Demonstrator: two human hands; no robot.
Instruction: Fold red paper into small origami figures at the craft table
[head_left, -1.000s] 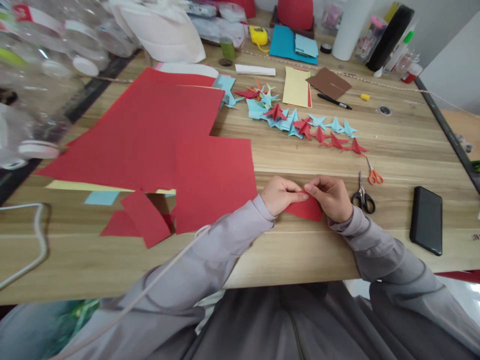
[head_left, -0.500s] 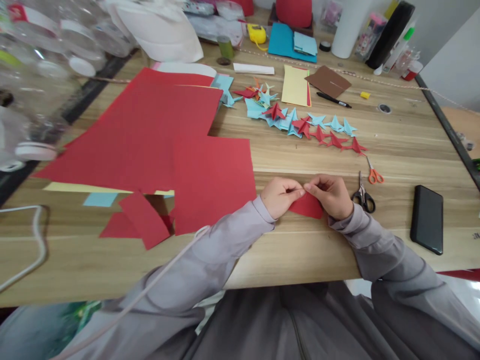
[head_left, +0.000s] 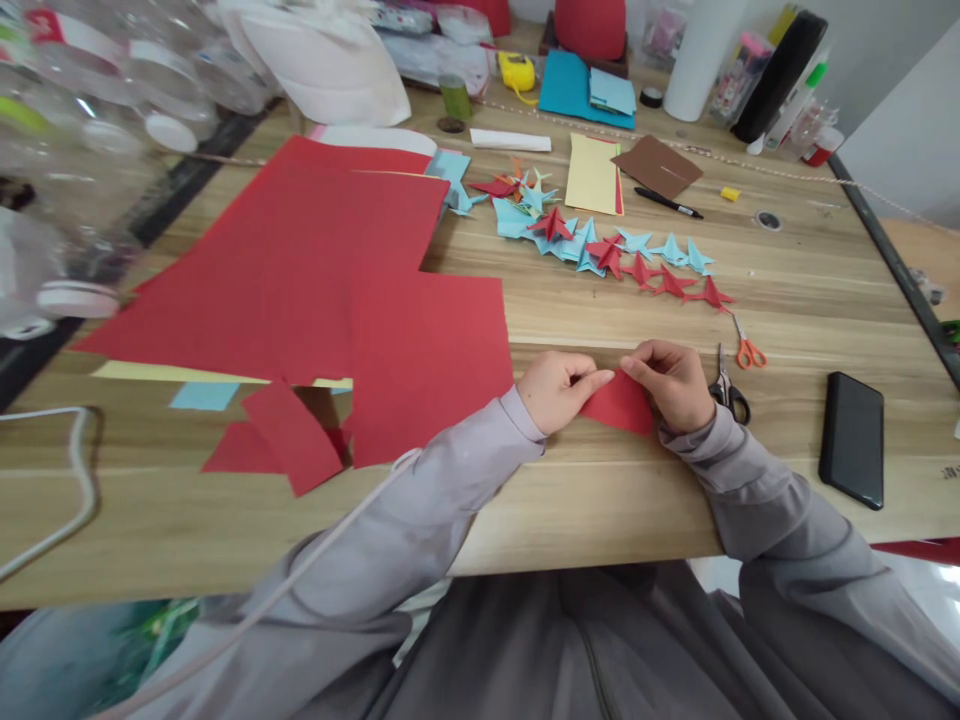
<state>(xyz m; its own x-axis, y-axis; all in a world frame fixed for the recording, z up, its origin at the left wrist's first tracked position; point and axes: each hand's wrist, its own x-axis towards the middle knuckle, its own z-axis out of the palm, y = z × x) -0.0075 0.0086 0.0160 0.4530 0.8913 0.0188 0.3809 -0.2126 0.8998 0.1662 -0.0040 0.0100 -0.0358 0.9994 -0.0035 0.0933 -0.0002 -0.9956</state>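
A small piece of red paper [head_left: 619, 404] is held between my two hands, just above the wooden table. My left hand [head_left: 561, 390] pinches its upper left edge between thumb and fingers. On the other side, my right hand [head_left: 673, 382] grips the paper near its top, thumb against the bent fingers. My fingers cover parts of the paper, so its full shape is hidden. Black-handled scissors [head_left: 727, 392] lie right beside my right hand. Left of my left hand are large red paper sheets [head_left: 431, 370].
Folded red and blue paper cranes [head_left: 671, 280] run in rows beyond my hands. Orange scissors [head_left: 750, 352] and a black phone [head_left: 853, 440] lie on the right. Red paper strips [head_left: 292, 440] rest at the left. A pen [head_left: 667, 202] and brown paper [head_left: 658, 165] are farther back.
My right hand has shifted slightly right, so the gap between my fingertips is wider. More of the red paper shows between my hands.
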